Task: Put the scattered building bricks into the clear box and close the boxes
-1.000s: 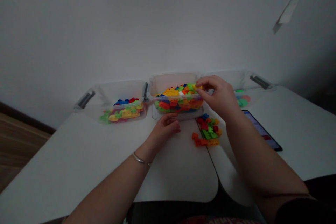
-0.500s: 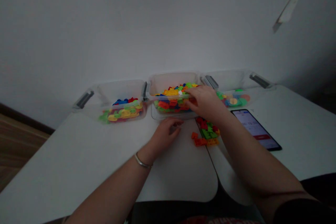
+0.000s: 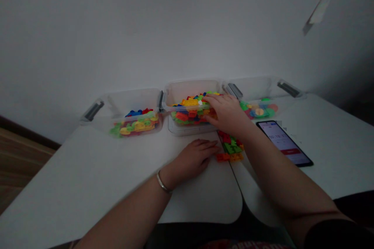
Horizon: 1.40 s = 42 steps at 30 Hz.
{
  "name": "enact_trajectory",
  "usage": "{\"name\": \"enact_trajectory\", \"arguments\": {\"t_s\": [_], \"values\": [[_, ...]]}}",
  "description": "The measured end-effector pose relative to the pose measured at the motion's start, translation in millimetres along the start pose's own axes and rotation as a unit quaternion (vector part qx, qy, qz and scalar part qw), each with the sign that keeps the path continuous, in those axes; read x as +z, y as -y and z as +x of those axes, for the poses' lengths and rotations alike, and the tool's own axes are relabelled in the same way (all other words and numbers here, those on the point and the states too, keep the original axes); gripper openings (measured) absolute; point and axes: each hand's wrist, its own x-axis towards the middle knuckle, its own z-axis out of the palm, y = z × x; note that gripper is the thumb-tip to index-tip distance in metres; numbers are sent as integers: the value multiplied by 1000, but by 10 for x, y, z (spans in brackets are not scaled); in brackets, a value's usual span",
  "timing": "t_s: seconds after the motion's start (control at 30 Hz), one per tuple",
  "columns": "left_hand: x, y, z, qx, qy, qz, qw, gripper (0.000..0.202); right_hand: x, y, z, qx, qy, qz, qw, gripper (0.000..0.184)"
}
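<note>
Three clear plastic bins [image 3: 189, 89] on my bench [image 3: 87, 171], colored toy bricks [image 3: 189, 111] filling the middle bin, my right grip [image 3: 224, 113] spread on them, my left grip [image 3: 195, 155] spread flat just beside loose bricks [image 3: 230, 148]

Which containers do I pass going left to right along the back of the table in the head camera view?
Clear plastic bin of mixed coloured pieces → clear plastic bin of building bricks → clear plastic bin of coloured discs
</note>
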Motion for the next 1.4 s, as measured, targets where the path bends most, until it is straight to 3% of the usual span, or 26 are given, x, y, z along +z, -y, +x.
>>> {"name": "enact_trajectory", "arguments": {"t_s": [0.23, 0.47, 0.57, 0.63, 0.7, 0.83, 1.0, 1.17, 1.4], "values": [[-20, 125, 14, -6, -58, 53, 997, 37, -20, -4, 2, -6, 18, -2, 1000, 55], [-136, 158, 18, -85, 13, 143, 986, 28, -70, 26, 11, -31, -29, 88, 995, 51], [-199, 218, 12, -125, -4, 88, 988, 23, -158, 118, 7, -66, -62, 142, 986, 37], [-223, 281, 14, -168, -42, -15, 985, 20, -220, 190, -5, -84, -48, 168, 981, 24], [-234, 341, 26, -199, -97, -156, 963, 19, -261, 250, -18, -108, 1, 190, 976, 15], [-231, 374, 56, -225, -175, -372, 883, 35, -238, 303, -23, -132, 93, 203, 966, 10], [-226, 261, 50, -279, -195, -515, 787, 50, -109, 324, -4, -87, 160, 187, 965, 15], [-228, 218, 32, -293, -170, -557, 758, 51, -44, 336, 8, -62, 209, 191, 957, 14], [-234, 220, 18, -297, -156, -605, 722, 50, -51, 266, 11, -61, 212, 248, 943, 19]]}}
